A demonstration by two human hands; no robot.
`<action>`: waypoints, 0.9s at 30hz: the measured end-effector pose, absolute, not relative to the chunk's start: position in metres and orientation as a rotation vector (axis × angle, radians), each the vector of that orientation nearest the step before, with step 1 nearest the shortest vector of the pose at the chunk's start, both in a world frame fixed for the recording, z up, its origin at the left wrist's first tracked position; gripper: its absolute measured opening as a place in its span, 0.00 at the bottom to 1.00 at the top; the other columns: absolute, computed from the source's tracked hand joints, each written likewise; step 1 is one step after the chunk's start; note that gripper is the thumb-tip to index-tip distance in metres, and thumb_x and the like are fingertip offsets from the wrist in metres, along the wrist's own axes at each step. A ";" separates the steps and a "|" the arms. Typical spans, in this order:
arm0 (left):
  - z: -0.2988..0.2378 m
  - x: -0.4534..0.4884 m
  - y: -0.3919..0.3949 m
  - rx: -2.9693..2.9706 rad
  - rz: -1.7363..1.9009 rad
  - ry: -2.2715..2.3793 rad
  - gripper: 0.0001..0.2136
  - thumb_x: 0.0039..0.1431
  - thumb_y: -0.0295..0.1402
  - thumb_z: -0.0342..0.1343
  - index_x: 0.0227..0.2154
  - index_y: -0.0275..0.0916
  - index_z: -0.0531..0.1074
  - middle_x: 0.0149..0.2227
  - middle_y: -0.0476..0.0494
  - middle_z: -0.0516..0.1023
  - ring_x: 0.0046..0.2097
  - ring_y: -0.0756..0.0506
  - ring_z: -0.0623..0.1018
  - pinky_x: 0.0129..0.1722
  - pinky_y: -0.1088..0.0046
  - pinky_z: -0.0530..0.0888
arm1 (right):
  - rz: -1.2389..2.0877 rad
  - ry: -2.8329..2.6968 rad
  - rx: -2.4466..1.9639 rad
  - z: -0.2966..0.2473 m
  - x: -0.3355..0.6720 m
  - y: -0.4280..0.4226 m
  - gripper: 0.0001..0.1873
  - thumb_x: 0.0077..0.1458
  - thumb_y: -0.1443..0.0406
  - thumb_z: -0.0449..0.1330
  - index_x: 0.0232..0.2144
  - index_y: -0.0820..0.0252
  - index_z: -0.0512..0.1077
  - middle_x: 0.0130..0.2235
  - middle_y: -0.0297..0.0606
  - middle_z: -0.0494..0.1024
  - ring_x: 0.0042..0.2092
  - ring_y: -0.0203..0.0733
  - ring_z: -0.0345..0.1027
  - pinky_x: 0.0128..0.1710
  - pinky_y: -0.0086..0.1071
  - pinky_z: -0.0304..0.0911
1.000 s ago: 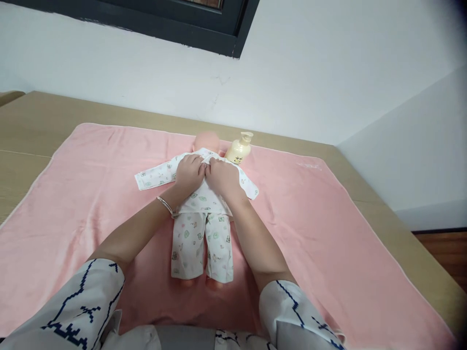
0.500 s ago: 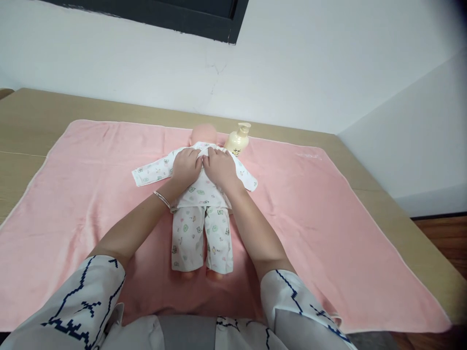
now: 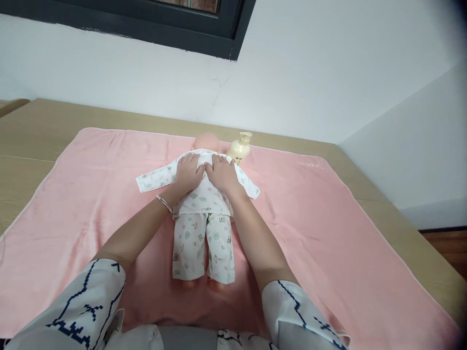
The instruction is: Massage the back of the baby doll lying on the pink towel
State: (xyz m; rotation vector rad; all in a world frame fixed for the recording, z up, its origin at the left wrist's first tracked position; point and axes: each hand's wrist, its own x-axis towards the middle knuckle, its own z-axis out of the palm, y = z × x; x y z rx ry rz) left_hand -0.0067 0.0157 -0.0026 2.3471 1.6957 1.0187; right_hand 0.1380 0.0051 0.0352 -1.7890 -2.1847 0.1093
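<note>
A baby doll (image 3: 206,141) in white printed pyjamas lies stretched out, its bald head away from me; no face shows. Flat on the upper part of the pyjama top (image 3: 206,199) rests my left hand (image 3: 188,172), fingers extended toward the doll's shoulder. My right hand (image 3: 223,172) lies the same way on the other side, thumbs close together near the middle. Neither hand grips anything. The pyjama trousers (image 3: 188,248) cover the legs, with the feet just showing at the hems. Both sleeves spread out to the sides.
Under the doll is a pink blanket (image 3: 310,233) spread over a wooden table (image 3: 120,113). A cream pump bottle (image 3: 240,148) stands just right of the doll's head. Behind the table rises a white wall (image 3: 292,73) with a dark window frame (image 3: 204,41).
My fingers, bent on the cloth near the collar before, now lie flatter and straighter on the pyjama top. The view has tipped up slightly, showing more of the window frame.
</note>
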 end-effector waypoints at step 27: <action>0.003 -0.001 0.004 2.437 1.131 1.778 0.16 0.64 0.35 0.45 0.44 0.34 0.74 0.44 0.35 0.78 0.47 0.37 0.74 0.49 0.57 0.70 | -0.181 -2.073 -1.987 0.050 0.113 -0.026 0.17 0.67 0.62 0.46 0.46 0.70 0.68 0.46 0.55 0.76 0.50 0.60 0.69 0.54 0.49 0.59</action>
